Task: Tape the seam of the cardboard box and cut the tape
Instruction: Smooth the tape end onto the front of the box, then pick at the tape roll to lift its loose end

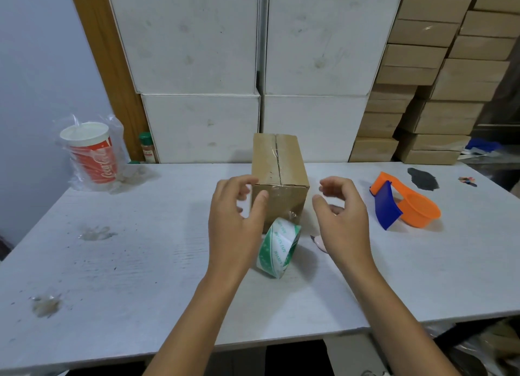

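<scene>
1. A red paper cup [90, 153] with a white lid stands at the far left of the bench [140, 263], wrapped in a crinkled clear plastic bag [112, 139]. Behind it, against the wall, is a small spice jar [147, 147] with a green cap.
2. The bench top is a pale grey board with a faint wood grain, scuffed and marked by two dull smudges on its left half.
3. The left hand [235, 221] hovers above the bench with fingers spread and curled, holding nothing; its thumb lies in front of the box's near left edge, though contact cannot be told.
4. The cardboard box [277, 173] stands at the middle of the bench, a small brown upright block. Glossy, wrinkled clear tape runs along its top seam and down the front face.
5. A tape roll [278, 249], white with green stripes and lettering, stands on edge just in front of the box, tilted, between the two hands.
6. The right hand [342, 221] is likewise wide and empty, fingers arched, just right of the box.
7. An orange plastic tape dispenser [408, 204] with a blue blade guard lies on the right.
8. White cartons [197, 52] and brown cartons [436, 80] are stacked behind.
</scene>
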A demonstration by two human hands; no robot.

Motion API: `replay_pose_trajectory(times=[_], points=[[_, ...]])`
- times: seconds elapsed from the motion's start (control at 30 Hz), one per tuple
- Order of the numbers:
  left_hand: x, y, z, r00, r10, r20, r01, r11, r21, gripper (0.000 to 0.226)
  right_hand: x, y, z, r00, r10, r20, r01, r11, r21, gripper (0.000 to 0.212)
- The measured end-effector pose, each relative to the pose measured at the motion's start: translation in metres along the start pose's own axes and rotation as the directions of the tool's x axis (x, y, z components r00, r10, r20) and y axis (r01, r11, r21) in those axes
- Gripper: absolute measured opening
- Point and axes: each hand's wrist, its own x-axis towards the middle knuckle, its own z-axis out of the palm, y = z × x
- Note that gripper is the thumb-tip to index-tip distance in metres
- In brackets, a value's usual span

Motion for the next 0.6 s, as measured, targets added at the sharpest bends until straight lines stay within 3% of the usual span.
replay_pose_trajectory(times=[0.07,0.13,0.23,0.4,0.6], points=[[-0.01,0.001,-0.001,0.989,-0.143,0.027,0.144,0.988,-0.052,0.009,-0.007,0.002,-0.001,0.993,0.111,-0.026,-0.11,0.993,0.03,0.013],[-0.019,-0.003,0.0,0.966,-0.229,0.12,0.233,0.972,-0.021,0.011,-0.013,0.006,0.001,0.968,0.247,0.041,-0.248,0.968,0.044,0.003],[-0.026,-0.008,0.005,0.922,-0.317,0.22,0.321,0.947,0.019,0.011,-0.021,0.011,0.008,0.914,0.366,0.177,-0.366,0.93,-0.033,0.015],[-0.027,-0.006,0.004,0.87,-0.353,0.343,0.396,0.916,-0.063,0.015,-0.025,0.008,0.01,0.883,0.34,0.322,-0.337,0.939,-0.066,0.047],[-0.03,-0.001,0.0,0.865,-0.351,0.359,0.406,0.91,-0.089,0.023,-0.029,-0.004,0.012,0.893,0.305,0.332,-0.299,0.952,-0.07,0.029]])
